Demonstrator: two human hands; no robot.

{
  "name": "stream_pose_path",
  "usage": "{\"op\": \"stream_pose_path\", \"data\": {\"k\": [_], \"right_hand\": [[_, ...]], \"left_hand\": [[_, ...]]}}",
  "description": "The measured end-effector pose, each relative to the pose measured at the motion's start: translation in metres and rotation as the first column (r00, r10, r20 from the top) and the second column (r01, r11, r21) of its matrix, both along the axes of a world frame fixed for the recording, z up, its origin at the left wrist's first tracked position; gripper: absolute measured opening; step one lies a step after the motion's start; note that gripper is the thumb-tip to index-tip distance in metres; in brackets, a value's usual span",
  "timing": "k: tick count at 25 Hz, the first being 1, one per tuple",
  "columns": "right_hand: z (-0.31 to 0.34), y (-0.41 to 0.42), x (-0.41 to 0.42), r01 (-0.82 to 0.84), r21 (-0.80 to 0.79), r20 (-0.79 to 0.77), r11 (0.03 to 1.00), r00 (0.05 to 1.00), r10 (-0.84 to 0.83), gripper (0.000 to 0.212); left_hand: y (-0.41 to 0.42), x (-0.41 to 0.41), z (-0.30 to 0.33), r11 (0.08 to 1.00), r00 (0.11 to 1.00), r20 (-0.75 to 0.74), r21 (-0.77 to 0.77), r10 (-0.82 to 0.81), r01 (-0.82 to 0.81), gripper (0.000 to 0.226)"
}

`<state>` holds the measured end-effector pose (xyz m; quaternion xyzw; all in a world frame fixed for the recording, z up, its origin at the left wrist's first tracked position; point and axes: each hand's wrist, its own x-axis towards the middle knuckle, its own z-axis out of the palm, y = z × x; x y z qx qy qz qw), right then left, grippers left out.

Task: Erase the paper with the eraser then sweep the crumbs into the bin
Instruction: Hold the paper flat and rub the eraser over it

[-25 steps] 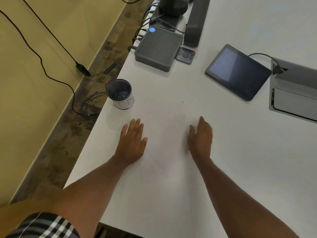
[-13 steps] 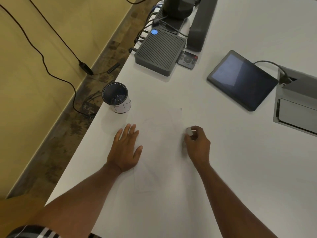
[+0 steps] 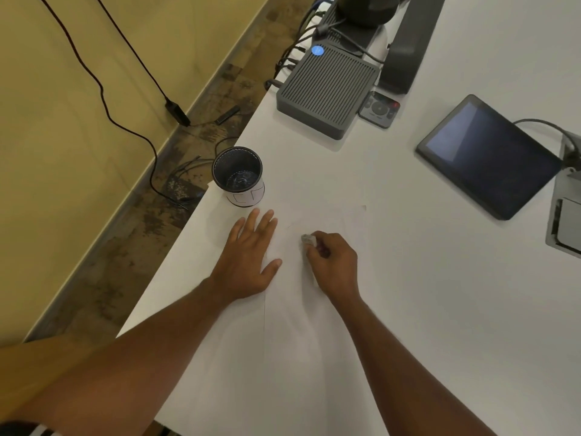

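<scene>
A white sheet of paper (image 3: 333, 221) lies on the white table (image 3: 408, 309), faint against it. My left hand (image 3: 248, 256) rests flat on the paper's left part, fingers straight. My right hand (image 3: 333, 262) pinches a small white eraser (image 3: 308, 239), whose tip sits on the paper. A small black mesh bin (image 3: 238, 174) with a white label stands near the table's left edge, just beyond my left fingertips.
A grey ribbed box (image 3: 327, 89) with cables sits at the back, a small remote (image 3: 379, 109) beside it. A dark tablet (image 3: 490, 155) lies at the right, next to a grey device (image 3: 566, 212). The table's left edge drops to a floor with cables.
My right hand went from lying open on the table to gripping the eraser, then slid left onto the paper. My left hand has stayed flat on the sheet.
</scene>
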<state>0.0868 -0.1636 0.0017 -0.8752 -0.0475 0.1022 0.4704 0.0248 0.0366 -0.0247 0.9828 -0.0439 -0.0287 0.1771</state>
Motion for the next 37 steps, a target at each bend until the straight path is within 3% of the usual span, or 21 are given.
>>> {"op": "stream_pose_path", "data": {"k": [5,11,18,26,31,35,37], "right_hand": [[0.0,0.008,0.009,-0.033,-0.137,0.023,0.99,0.999,0.037,0.023],[-0.005,0.034,0.01,-0.174,-0.198,0.125,0.965,0.972,0.201,0.017],[-0.009,0.043,0.004,-0.223,-0.319,0.191,0.921,0.937,0.293,0.021],[-0.007,0.051,0.002,-0.228,-0.363,0.266,0.904,0.904,0.335,0.015],[-0.007,0.025,0.042,0.02,-0.366,0.272,0.931,0.959,0.086,0.024],[-0.008,0.039,0.019,-0.244,-0.406,0.297,0.881,0.876,0.379,0.016],[-0.007,0.031,0.043,-0.074,-0.424,0.324,0.903,0.918,0.228,0.018]], "left_hand": [[-0.003,0.008,-0.004,0.998,0.998,-0.031,0.011,0.054,-0.054,0.071],[-0.004,0.01,-0.002,0.997,0.999,-0.028,0.072,0.017,-0.015,0.075],[-0.006,0.013,-0.002,0.995,0.997,-0.059,0.097,0.041,-0.036,0.084],[-0.009,0.014,0.001,0.994,0.998,-0.05,0.102,0.049,-0.043,0.084],[-0.009,0.014,0.001,0.987,0.994,-0.085,0.15,0.07,-0.057,0.09],[-0.009,0.013,0.001,0.99,0.997,-0.058,0.136,0.055,-0.047,0.086],[-0.009,0.013,0.0,0.986,0.995,-0.073,0.161,0.061,-0.049,0.088]]}}
